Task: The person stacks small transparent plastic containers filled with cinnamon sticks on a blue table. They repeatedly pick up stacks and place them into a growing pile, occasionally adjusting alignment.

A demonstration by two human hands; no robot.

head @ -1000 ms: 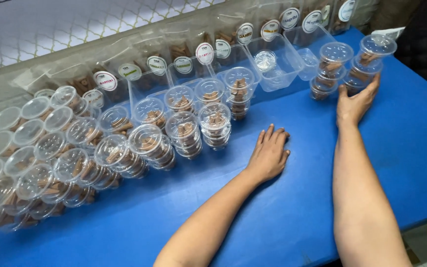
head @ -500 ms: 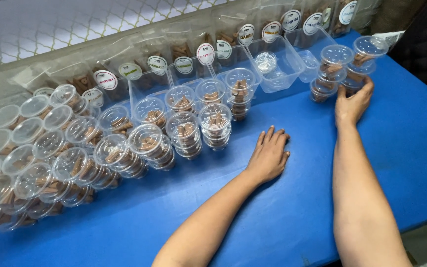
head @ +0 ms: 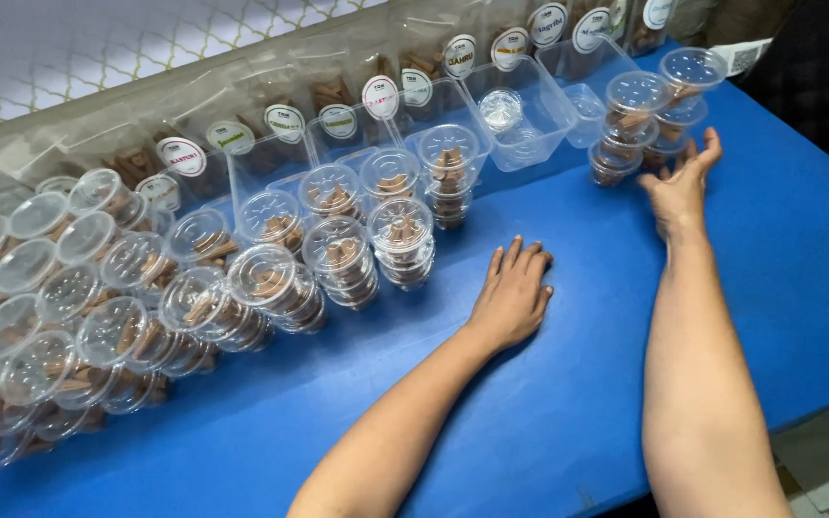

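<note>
Head: right hand [head: 680,188] left cups [head: 647,120].

blue desk [head: 626,384] carries stacked clear lidded cups [head: 338,254] across its far left, an open clear tray [head: 520,120] far right.

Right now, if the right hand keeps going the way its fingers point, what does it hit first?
Probably the two stacks of lidded cups just beyond the right hand; its fingertips look nearly on them, though depth is hard to judge.
</note>
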